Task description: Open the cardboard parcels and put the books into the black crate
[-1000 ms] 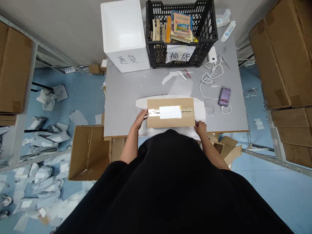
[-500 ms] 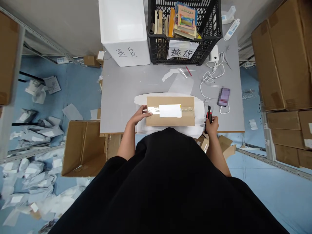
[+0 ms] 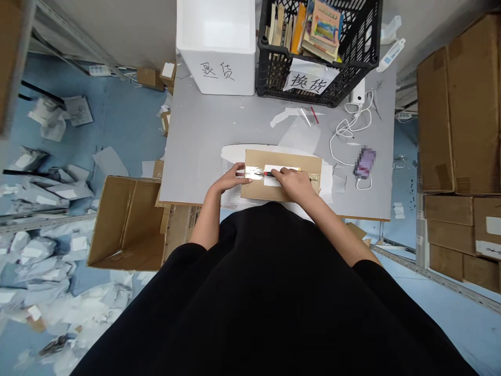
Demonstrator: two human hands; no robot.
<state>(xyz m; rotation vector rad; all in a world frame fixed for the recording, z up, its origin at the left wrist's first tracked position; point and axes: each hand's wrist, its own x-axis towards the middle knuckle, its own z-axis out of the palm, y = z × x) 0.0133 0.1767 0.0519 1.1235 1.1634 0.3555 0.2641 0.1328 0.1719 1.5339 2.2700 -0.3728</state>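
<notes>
A flat cardboard box (image 3: 282,158) lies on white sheets in front of me, with clear tape (image 3: 254,171) along its middle and a white label (image 3: 271,181). My left hand (image 3: 229,179) rests on the box's left end, on the tape, with fingers spread. My right hand (image 3: 295,184) is shut around a black and red box cutter (image 3: 268,173). The cutter's tip is at the tape beside the label, and the hand covers most of the label's right side.
The grey table (image 3: 203,156) holds a white foam box (image 3: 215,52), a black crate of books (image 3: 317,31), a white cable (image 3: 344,138) and a blurred phone (image 3: 365,163). An open carton (image 3: 129,224) sits left of the table. Stacked cartons (image 3: 454,120) stand right.
My right hand has moved from right of the box onto its top, carrying the cutter leftward to the tape. My left hand stays on the box. The whole view has shifted slightly.
</notes>
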